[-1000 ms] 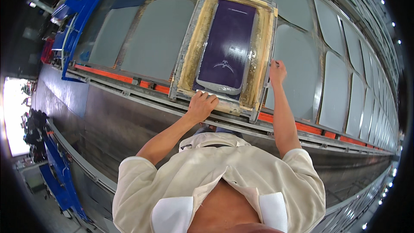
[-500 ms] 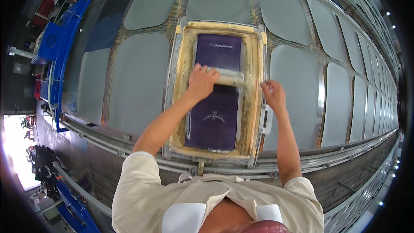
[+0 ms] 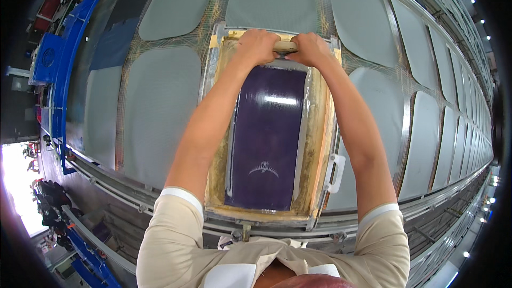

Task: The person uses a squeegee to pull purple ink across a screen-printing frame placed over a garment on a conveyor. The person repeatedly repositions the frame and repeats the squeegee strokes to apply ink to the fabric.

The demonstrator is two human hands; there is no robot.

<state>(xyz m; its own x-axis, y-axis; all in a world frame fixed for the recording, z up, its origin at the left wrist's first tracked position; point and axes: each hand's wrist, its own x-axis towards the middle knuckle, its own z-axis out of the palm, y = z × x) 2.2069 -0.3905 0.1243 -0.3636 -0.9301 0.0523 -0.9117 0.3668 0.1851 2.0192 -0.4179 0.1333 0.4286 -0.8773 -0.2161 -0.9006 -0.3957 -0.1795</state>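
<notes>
Both my arms stretch over a screen printing frame with yellowed tape along its edges. Its mesh looks dark purple and carries a pale curved emblem near the close end. At the far end, my left hand and my right hand grip a pale squeegee from its two sides. Fingers of both hands are closed over the bar, and only its middle shows between them. The squeegee's lower edge rests at the far end of the purple area, as far as I can tell.
Rounded grey-green panels lie in rows along the long table, running away to the right. Blue machinery stands at the left end. A white handle sticks out from the frame's right side. Metal rails run along the near edge.
The squeegee has moved from mid-frame to the far end. My right hand has left the frame's right side and joined the left on the squeegee.
</notes>
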